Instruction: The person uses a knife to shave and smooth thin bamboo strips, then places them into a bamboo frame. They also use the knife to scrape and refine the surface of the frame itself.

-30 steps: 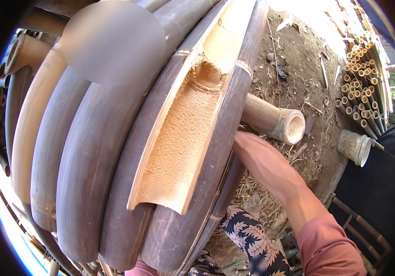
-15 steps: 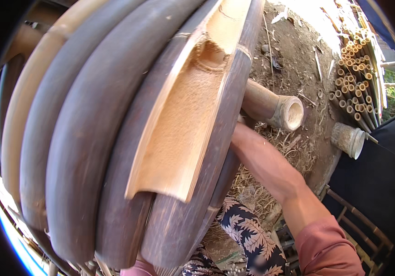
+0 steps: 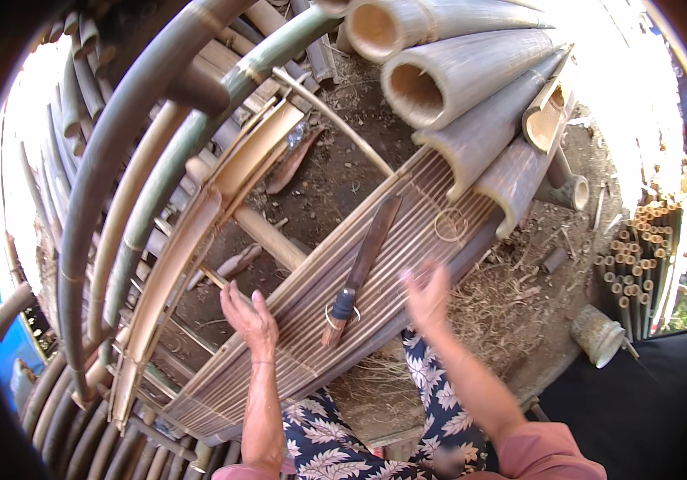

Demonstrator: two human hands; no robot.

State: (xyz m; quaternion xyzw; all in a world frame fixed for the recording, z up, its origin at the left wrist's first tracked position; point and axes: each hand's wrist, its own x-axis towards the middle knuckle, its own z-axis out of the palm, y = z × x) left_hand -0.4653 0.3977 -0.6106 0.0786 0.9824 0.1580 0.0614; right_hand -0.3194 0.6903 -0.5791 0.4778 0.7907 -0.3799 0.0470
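Between the two hands, on a slatted bamboo bench (image 3: 215, 402), a dark-bladed machete (image 3: 373, 242) lies slantwise, touching neither. The left hand (image 3: 250, 322) is empty, thumb apart from its fingers; blur hides how the right hand's (image 3: 427, 296) fingers stand. Halved bamboo culms (image 3: 475, 146) cover the far end.

The counter (image 3: 391, 282) is ridged bamboo slats; the knife (image 3: 362, 270) has a dull, dark metal blade (image 3: 375, 242) and matt wooden handle (image 3: 331, 331). Thick bamboo tubes (image 3: 475, 74) look smooth outside; the trousers (image 3: 437, 381) are cloth.
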